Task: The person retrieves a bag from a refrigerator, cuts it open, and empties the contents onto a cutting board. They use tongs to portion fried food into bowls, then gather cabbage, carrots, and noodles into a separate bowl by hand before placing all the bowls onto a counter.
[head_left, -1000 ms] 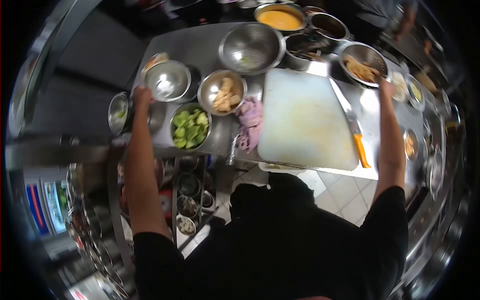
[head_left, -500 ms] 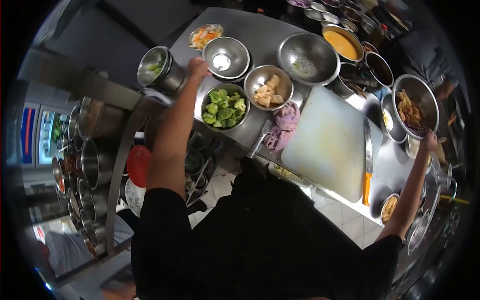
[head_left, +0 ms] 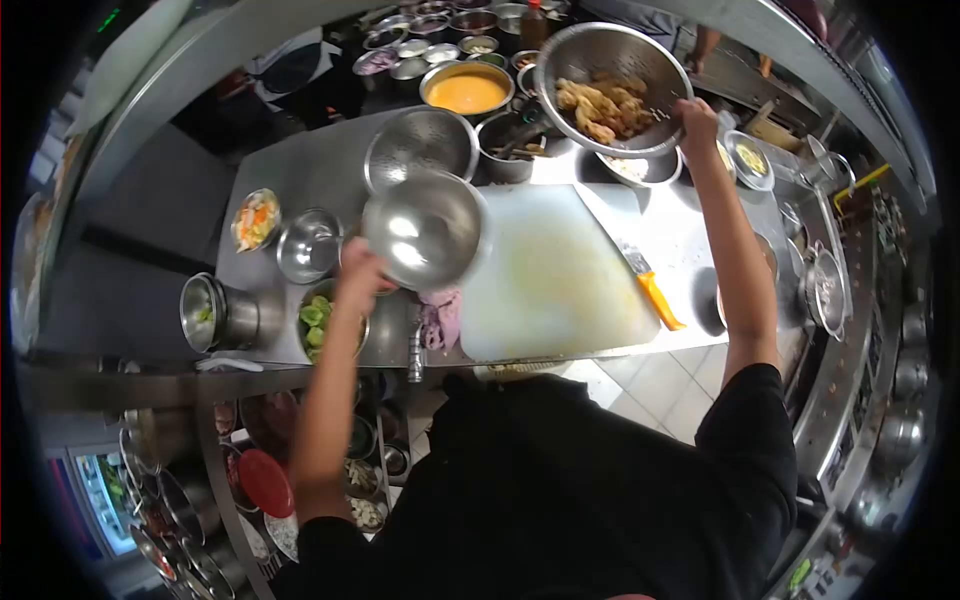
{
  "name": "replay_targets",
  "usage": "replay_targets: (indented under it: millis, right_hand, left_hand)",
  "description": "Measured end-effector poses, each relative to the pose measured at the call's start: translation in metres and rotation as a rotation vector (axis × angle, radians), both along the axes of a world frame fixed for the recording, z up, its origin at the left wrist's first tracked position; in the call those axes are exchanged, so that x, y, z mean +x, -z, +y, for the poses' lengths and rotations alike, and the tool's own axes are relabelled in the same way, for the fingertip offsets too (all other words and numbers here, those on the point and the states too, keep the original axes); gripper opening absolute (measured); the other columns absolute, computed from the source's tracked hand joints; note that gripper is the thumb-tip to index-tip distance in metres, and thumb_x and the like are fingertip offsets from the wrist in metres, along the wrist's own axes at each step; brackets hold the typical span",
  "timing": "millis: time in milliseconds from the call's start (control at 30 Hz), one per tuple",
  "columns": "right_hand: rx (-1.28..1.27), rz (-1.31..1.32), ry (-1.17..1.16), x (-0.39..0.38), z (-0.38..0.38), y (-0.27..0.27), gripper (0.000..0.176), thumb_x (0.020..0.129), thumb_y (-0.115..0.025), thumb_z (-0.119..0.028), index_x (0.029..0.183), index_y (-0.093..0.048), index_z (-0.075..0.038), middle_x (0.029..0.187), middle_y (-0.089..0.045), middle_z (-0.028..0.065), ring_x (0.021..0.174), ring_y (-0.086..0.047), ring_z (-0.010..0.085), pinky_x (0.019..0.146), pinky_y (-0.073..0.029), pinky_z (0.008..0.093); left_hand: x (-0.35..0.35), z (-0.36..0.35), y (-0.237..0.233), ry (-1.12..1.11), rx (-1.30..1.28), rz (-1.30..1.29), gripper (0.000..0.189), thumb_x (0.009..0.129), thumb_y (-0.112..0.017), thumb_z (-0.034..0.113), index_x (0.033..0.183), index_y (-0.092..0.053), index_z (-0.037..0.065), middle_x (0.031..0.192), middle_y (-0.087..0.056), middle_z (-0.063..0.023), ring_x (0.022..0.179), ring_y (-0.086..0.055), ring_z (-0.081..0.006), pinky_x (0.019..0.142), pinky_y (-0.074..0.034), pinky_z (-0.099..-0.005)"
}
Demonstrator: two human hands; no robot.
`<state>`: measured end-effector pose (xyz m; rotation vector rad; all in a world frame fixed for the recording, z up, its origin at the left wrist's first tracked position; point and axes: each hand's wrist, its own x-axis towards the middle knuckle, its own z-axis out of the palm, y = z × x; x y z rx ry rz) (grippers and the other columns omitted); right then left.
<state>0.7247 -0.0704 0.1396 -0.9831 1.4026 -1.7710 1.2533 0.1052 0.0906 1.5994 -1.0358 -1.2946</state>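
My left hand (head_left: 362,278), slightly blurred, grips the rim of a steel mixing bowl (head_left: 425,225), its shiny inside bare. It is held over the left end of a white cutting board (head_left: 540,270). On the right, my right hand (head_left: 697,125) holds up a tilted steel colander (head_left: 610,48) by its rim. Several fried, golden-brown pieces (head_left: 600,110) lie in it. A knife (head_left: 640,270) with an orange handle rests on the board's right side. Under my left forearm sits a bowl of broccoli (head_left: 318,322), partly covered. The bowl of pale pieces is hidden behind the lifted bowl.
A perforated bowl (head_left: 420,140) and a pot of orange liquid (head_left: 468,92) stand at the back. Left are a steel bowl (head_left: 310,246) and a bowl of cut vegetables (head_left: 256,220). A pinkish cloth (head_left: 440,318) lies by the counter's front edge. An overhead rail crosses the top.
My left hand has lifted a steel bowl off another and brought it right, towards the board. The colander in my right hand has come inward over the back of the counter. The view has turned.
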Motion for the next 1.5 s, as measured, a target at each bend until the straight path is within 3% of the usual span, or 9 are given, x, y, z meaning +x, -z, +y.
replay_targets:
  millis: [167,200,333,467,500,567,1000,1233,1500]
  right_hand:
    - [0.034,0.261,-0.309,-0.009,0.04,0.016,0.004,0.07,-0.061,-0.007,0.072,-0.058,-0.007,0.069,-0.056,0.002,0.063,-0.051,0.0138,0.058,-0.04,0.0294]
    - [0.075,0.264,-0.377,-0.009,0.051,0.017,0.004,0.071,-0.061,-0.007,0.073,-0.058,-0.007,0.07,-0.056,0.0022,0.064,-0.051,0.0141,0.058,-0.04,0.0296]
    - [0.193,0.253,-0.451,-0.024,0.056,0.037,0.006,0.072,-0.06,-0.01,0.076,-0.058,-0.006,0.073,-0.057,0.0033,0.066,-0.052,0.0153,0.059,-0.041,0.0307]
    - [0.265,0.293,-0.412,-0.019,0.07,0.038,0.009,0.074,-0.06,-0.012,0.079,-0.058,-0.006,0.076,-0.057,0.0043,0.068,-0.053,0.0165,0.061,-0.041,0.0317]
    - [0.274,0.299,-0.417,-0.018,0.069,0.037,0.01,0.074,-0.06,-0.013,0.08,-0.058,-0.006,0.077,-0.057,0.0046,0.069,-0.053,0.0168,0.061,-0.042,0.032]
    - [0.279,0.305,-0.417,-0.017,0.067,0.035,0.011,0.075,-0.06,-0.014,0.082,-0.058,-0.005,0.079,-0.058,0.0051,0.07,-0.053,0.0175,0.061,-0.042,0.0325]
    - [0.155,0.187,-0.303,-0.073,0.005,0.077,0.022,0.079,-0.06,-0.022,0.092,-0.059,-0.004,0.089,-0.059,0.0084,0.078,-0.056,0.0215,0.065,-0.045,0.0359]
    - [0.137,0.197,0.141,-0.055,0.033,0.038,0.013,0.078,-0.059,-0.02,0.077,-0.059,-0.007,0.075,-0.058,0.0052,0.07,-0.053,0.0179,0.062,-0.043,0.034]
    - [-0.05,0.185,0.131,0.03,0.106,-0.029,0.004,0.064,-0.056,0.002,0.067,-0.055,0.0,0.063,-0.051,0.0007,0.056,-0.044,0.0084,0.048,-0.034,0.0234]
  left_hand:
    - [-0.089,0.056,0.096,-0.2,-0.011,0.443,0.011,0.08,-0.055,0.011,0.088,-0.049,0.006,0.075,-0.056,-0.0094,0.06,-0.058,-0.0223,0.051,-0.05,-0.0325]
    - [-0.07,0.034,0.22,0.091,-0.132,-0.124,0.016,0.08,-0.057,0.009,0.092,-0.047,0.006,0.084,-0.056,-0.0083,0.065,-0.058,-0.0209,0.051,-0.049,-0.0326]
    - [-0.052,0.132,-0.064,0.146,-0.366,-0.142,0.026,0.078,-0.061,0.007,0.102,-0.054,0.001,0.09,-0.06,-0.0089,0.078,-0.057,-0.014,0.066,-0.046,-0.0282]
    - [0.054,0.222,-0.313,-0.22,-1.015,-1.323,0.01,0.075,-0.062,0.007,0.084,-0.063,0.002,0.085,-0.063,-0.0052,0.074,-0.057,-0.0122,0.067,-0.046,-0.0275]
    - [0.091,0.238,-0.354,-0.435,-1.039,-1.166,0.014,0.076,-0.061,0.012,0.087,-0.064,0.004,0.078,-0.063,-0.0072,0.069,-0.058,-0.0136,0.063,-0.047,-0.0277]
    - [0.14,0.278,-0.435,-0.801,-0.641,-1.817,0.017,0.074,-0.061,0.015,0.086,-0.066,0.005,0.07,-0.062,-0.0121,0.067,-0.061,-0.0183,0.062,-0.047,-0.0295]
    - [0.299,0.361,-0.529,-0.579,0.17,-2.314,0.032,0.069,-0.057,0.025,0.085,-0.058,-0.003,0.101,-0.053,-0.0234,0.094,-0.051,-0.0334,0.079,-0.042,-0.041]
    - [0.143,0.341,-0.401,-0.74,-0.831,-2.117,0.029,0.071,-0.057,0.012,0.097,-0.055,-0.002,0.097,-0.056,-0.0142,0.088,-0.053,-0.0236,0.075,-0.043,-0.0347]
    - [-0.065,0.101,-0.028,-0.053,-0.119,0.303,0.035,0.072,-0.054,-0.004,0.107,-0.054,0.0,0.097,-0.058,-0.008,0.087,-0.056,-0.0169,0.077,-0.045,-0.0278]
